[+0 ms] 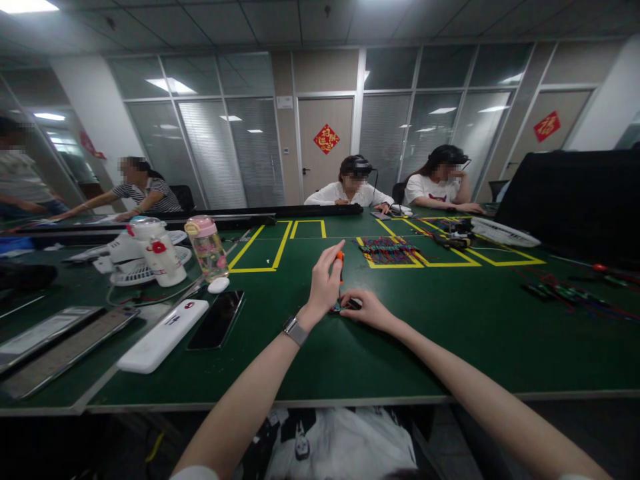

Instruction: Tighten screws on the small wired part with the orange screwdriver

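My left hand [325, 283] is closed round the orange handle of a screwdriver [341, 256], which stands upright with its shaft pointing down. Below it, on the green table, lies a small circuit board [336, 308], partly covered by my fingers. My right hand [367, 311] pinches at the board's right side, with a small black piece [355, 304] by its fingers. The screwdriver's tip is too small to make out against the board. Beyond my hands, several small boards with red and blue wires [389, 249] lie in a bunch within yellow tape.
On the left are a black phone [217, 320], a white power bank [164, 335], a white round case [219, 285], a pink-lidded bottle [207, 247] and a white bottle [163, 253]. More wired boards [575, 290] lie right, near a black screen [580, 207]. Co-workers sit across the table [450, 360].
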`<state>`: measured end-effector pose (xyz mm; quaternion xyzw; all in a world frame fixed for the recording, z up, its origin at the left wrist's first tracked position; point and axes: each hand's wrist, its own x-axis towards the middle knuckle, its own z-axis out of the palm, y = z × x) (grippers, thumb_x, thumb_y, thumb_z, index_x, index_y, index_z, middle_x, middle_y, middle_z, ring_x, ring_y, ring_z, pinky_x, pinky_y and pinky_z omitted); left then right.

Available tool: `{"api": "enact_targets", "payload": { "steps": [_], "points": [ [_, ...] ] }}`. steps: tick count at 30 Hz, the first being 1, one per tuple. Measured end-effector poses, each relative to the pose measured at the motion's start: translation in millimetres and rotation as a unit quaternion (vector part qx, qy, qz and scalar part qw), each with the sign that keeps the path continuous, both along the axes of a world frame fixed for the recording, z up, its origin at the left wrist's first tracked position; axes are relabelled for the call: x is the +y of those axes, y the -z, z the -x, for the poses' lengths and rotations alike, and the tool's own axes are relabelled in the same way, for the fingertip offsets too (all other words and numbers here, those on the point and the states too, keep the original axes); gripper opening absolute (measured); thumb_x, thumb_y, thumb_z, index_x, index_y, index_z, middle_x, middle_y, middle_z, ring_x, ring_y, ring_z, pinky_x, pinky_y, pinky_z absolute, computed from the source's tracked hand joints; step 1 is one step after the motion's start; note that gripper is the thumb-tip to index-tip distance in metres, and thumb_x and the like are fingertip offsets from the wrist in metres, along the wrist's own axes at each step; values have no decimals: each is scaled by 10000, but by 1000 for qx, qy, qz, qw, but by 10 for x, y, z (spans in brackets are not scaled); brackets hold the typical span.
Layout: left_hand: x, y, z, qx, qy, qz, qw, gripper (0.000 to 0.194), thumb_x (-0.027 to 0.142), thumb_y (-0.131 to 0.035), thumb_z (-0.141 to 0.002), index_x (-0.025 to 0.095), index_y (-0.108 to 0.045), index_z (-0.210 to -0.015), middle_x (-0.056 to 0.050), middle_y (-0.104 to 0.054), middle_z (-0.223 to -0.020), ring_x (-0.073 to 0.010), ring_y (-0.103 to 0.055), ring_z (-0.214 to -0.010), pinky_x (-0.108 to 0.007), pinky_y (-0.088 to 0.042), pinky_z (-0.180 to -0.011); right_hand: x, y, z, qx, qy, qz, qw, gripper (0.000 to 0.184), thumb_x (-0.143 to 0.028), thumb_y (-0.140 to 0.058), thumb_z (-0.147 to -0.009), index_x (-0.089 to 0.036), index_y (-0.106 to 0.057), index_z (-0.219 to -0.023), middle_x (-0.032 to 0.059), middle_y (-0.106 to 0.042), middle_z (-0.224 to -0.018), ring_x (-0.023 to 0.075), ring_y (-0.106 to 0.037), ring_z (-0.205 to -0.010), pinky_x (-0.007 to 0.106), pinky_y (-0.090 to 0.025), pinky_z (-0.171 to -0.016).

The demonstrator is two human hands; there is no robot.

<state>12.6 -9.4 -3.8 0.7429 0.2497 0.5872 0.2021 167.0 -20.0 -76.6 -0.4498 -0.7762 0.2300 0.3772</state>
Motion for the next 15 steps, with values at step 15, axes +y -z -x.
{"api": "enact_targets", "payload": {
  "steps": [15],
  "points": [
    [66,-80,67,-3,40,43,998,343,203,-521,-872,226,-626,-1198,-62,-620,-1100,-170,-592,-996,-286,-467,-870,-15,-20,2,12,-7,3,1000,96,-234,-723,-693,-182,-687,-766,71,-717,-953,240,-655,-955,366,-486,-885]
  ]
}}
